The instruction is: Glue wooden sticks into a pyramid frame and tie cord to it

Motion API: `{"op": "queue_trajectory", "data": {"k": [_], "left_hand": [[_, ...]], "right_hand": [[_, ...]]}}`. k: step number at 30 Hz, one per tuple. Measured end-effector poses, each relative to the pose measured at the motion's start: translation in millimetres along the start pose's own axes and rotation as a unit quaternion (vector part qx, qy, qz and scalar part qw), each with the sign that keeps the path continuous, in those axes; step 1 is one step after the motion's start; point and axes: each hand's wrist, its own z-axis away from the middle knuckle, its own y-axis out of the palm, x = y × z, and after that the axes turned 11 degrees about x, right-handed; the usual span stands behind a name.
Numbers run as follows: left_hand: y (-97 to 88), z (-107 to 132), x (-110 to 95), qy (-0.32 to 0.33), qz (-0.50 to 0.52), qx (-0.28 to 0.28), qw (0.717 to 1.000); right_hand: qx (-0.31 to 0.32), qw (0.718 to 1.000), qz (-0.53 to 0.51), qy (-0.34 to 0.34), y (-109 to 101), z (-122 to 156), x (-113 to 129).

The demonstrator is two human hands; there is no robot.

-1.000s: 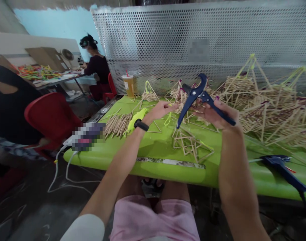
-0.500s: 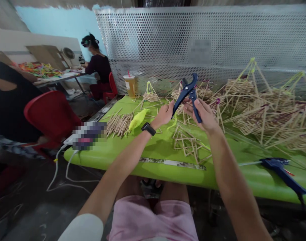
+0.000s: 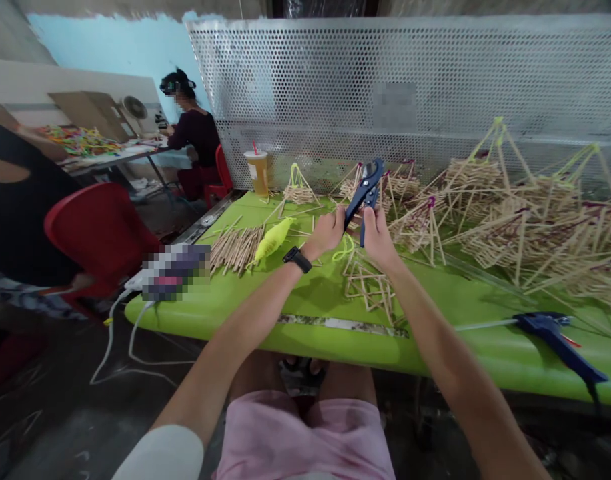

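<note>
Both hands are raised over the green table (image 3: 305,307). My right hand (image 3: 376,239) is closed round the handles of the blue cutter (image 3: 364,190), which points up and away. My left hand (image 3: 328,230), watch on its wrist, is closed on the cutter's lower left handle, with a yellow-green cord (image 3: 343,249) hanging from under it. Below the hands lies a flat frame of wooden sticks (image 3: 368,287).
A big heap of stick pyramids (image 3: 525,213) fills the table's right and back. Loose sticks (image 3: 235,248), a yellow-green bundle (image 3: 273,240), a drink cup (image 3: 258,171) and a blue glue gun (image 3: 560,337) are there too. Red chair (image 3: 98,230) at left; another person (image 3: 193,133) sits behind.
My right hand has swung the cutter left and inward, and its handles have come together. My left hand has risen to meet it and now grips a handle.
</note>
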Motion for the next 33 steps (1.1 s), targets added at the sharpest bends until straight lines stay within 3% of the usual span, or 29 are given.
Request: {"op": "queue_trajectory", "data": {"k": [7,11,14,20,26,33], "left_hand": [[-0.4,5,-8,0.013,-0.026,0.046,0.999],[-7.6,5,-8,0.029,-0.009,0.078,0.997],[-18.6,1,0,0.028,0.004,0.06,0.998],[-46.0,-13,20,-0.004,0.068,0.033,0.997],[-67.7,-12,17,0.01,0.072,0.022,0.997],[-77.6,-15,19,0.02,0.102,-0.014,0.994]], "right_hand": [[-0.07,0.997,0.017,0.009,1,-4,-13],[-0.078,0.996,-0.034,0.005,-3,-8,-11],[-0.066,0.996,-0.044,0.028,-7,-10,-7],[-0.014,0.998,-0.055,0.039,-11,-1,6],[0.083,0.991,-0.068,0.076,-8,9,15],[0.165,0.973,-0.071,0.144,6,18,21]]}}
